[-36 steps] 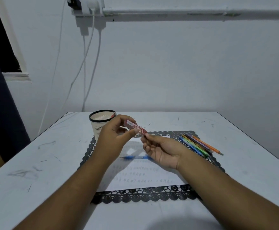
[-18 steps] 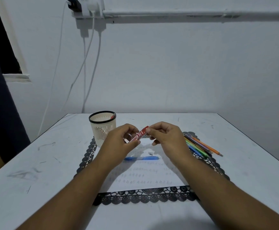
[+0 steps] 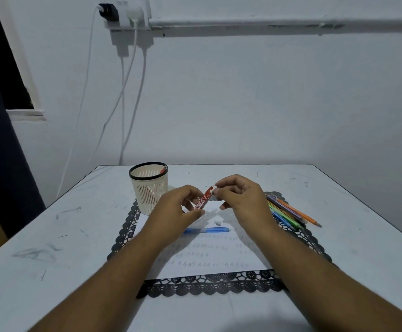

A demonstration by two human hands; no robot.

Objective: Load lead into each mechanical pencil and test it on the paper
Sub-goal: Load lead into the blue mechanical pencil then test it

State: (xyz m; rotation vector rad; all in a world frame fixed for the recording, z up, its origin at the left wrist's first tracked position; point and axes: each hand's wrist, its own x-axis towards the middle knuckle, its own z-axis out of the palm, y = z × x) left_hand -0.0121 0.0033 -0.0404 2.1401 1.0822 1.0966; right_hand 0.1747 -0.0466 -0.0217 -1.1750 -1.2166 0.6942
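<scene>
A white, scuffed table point(image 3: 51, 236) carries a black lace-edged placemat point(image 3: 209, 285). A cream slotted plastic cup with a black rim point(image 3: 148, 188) stands at the mat's far-left corner. On the wall, a white socket block point(image 3: 125, 14) feeds white cables point(image 3: 133, 75) hanging down behind the table.

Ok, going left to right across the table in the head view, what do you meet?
Cup → left hand → lead case → right hand → pencil bunch.
</scene>
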